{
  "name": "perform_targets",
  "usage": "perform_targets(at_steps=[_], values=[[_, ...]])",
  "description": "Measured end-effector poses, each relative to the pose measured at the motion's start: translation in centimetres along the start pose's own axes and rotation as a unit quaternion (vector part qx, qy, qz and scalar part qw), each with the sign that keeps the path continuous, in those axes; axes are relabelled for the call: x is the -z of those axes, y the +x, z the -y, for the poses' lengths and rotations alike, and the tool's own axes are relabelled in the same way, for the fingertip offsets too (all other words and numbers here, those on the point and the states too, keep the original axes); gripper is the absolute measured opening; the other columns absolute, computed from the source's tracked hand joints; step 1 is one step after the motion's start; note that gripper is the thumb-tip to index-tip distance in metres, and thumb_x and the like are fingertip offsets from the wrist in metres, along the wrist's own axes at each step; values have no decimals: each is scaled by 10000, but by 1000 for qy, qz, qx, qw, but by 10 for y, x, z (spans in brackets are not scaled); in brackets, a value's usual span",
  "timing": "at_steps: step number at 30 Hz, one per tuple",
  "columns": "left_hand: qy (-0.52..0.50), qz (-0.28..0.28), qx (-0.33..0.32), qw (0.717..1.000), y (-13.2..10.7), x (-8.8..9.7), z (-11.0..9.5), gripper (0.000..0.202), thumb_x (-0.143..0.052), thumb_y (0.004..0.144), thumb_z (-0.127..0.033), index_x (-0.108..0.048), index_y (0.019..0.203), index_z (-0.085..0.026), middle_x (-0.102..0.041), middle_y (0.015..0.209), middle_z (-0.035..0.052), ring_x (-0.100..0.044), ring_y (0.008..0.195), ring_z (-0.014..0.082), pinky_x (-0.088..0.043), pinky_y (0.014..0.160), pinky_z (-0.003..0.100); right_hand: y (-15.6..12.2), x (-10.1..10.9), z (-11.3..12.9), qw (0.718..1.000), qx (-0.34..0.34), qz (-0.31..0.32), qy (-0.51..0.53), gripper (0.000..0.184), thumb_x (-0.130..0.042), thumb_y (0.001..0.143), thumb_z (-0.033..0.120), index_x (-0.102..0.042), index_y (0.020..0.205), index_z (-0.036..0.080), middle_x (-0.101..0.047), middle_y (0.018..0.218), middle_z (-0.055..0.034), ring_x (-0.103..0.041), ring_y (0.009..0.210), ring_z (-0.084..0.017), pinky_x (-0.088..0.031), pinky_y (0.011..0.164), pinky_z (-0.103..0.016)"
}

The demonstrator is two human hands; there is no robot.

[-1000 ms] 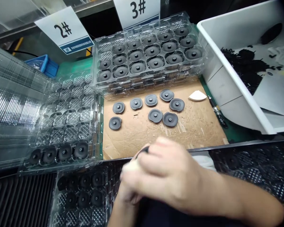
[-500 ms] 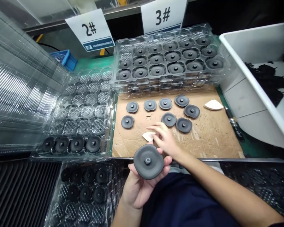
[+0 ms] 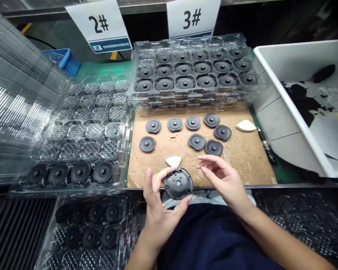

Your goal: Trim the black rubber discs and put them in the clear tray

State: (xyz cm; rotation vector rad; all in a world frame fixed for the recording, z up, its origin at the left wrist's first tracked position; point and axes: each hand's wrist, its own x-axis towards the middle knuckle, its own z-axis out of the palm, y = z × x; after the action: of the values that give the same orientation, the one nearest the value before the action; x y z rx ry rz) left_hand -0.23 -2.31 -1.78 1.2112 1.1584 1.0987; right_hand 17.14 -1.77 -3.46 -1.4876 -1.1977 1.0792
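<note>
1. A white bin (image 3: 278, 120) stands at 2 o'clock, holding black scraps and paper.
2. A clear tray (image 3: 131, 75) at 12 o'clock has dark discs in its pockets; an open tray (image 3: 115, 138) at 9 o'clock has one row of discs along its near edge.
3. A cardboard sheet (image 3: 242, 165) at the centre carries eight loose grey discs (image 3: 175, 124), set well apart from the hands.
4. At 6 o'clock, the left grip (image 3: 157, 213) pinches a disc (image 3: 178, 183) by its rim, with a face with small holes turned up.
5. The right grip (image 3: 224, 178) is spread, its fingertips just beside that disc, not touching it.
6. A white wedge (image 3: 174, 161) lies just above the held disc.
7. Risk: held only at the rim, the disc could slip and fall into the tray below; a careless right-hand sweep could knock the wedge or loose discs.
</note>
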Motion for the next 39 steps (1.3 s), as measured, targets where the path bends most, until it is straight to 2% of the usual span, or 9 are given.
perform_targets(at_steps=[4, 10, 15, 24, 26, 28, 30, 33, 39], values=[[87, 16, -134, 987, -3, -2, 5, 1030, -704, 667, -24, -79, 1383, -421, -560, 1184, 36, -536, 1095, 207, -371, 1000, 410, -1, 13, 30, 992, -5, 112, 57, 199, -618, 813, 224, -638, 1009, 198, -642, 861, -18, -556, 706, -103, -458, 649, -226], [73, 41, -43, 996, -10, -1, -1, 657, -756, 654, -265, -474, 1248, -283, -351, 1386, 94, -548, 1052, 238, -389, 968, 365, 12, 22, 56, 923, -114, 328, 165, 190, -672, 763, 149, -665, 953, 165, -654, 754, 18, -603, 710, -74, -468, 693, -191], [-24, 177, 53, 982, -12, -1, -7, 989, -719, 684, -418, -55, 1415, -367, -582, 1122, 49, -555, 1056, 247, -323, 1013, 434, 13, 31, 55, 860, -171, 414, 244, 160, -698, 720, 97, -670, 872, 139, -648, 726, 27, -615, 674, -53, -488, 683, -166], [14, 195, 16, 981, -10, -15, -9, 979, -740, 683, -329, -76, 1396, -431, -569, 1224, 52, -495, 1148, 246, -332, 1006, 432, -10, 48, 30, 861, -225, 320, 325, 176, -771, 660, 171, -656, 791, 143, -693, 721, 7, -662, 665, -73, -506, 651, -165], [30, 202, 22, 979, -7, -19, -9, 930, -775, 640, -309, -217, 1375, -419, -583, 1224, 50, -507, 1142, 248, -360, 981, 398, -12, 51, 25, 875, -213, 295, 319, 192, -774, 661, 219, -657, 794, 146, -690, 710, 0, -660, 662, -85, -508, 644, -180], [75, 217, 55, 972, -3, -21, -10, 566, -790, 600, -362, -591, 1125, -298, -677, 984, 45, -600, 925, 224, -443, 829, 316, -13, 53, 18, 902, -194, 268, 277, 232, -773, 661, 273, -655, 817, 147, -686, 709, -13, -657, 662, -106, -513, 637, -205], [122, 216, 96, 964, 2, -17, -10, 316, -748, 600, -483, -679, 646, -178, -630, 610, 22, -562, 591, 159, -442, 582, 259, -11, 53, 7, 936, -170, 247, 185, 242, -727, 707, 322, -650, 856, 147, -680, 693, -25, -654, 647, -128, -514, 615, -227], [180, 133, 121, 967, 16, 12, -14, 458, -646, 668, -561, -591, 467, -153, -521, 437, -3, -459, 434, 120, -374, 442, 240, -6, 50, -22, 977, -55, 200, -47, 200, -551, 837, 322, -656, 900, 164, -669, 666, -30, -643, 621, -150, -512, 581, -255], [343, -213, 43, 914, 54, 132, -33, 357, -503, 819, -470, -634, 873, -141, -644, 731, 11, -578, 666, 164, -467, 672, 291, -5, 38, -80, 967, 98, 144, -186, 270, -394, 820, 149, -660, 816, 197, -676, 864, -54, -646, 789, -186, -505, 693, -316]])
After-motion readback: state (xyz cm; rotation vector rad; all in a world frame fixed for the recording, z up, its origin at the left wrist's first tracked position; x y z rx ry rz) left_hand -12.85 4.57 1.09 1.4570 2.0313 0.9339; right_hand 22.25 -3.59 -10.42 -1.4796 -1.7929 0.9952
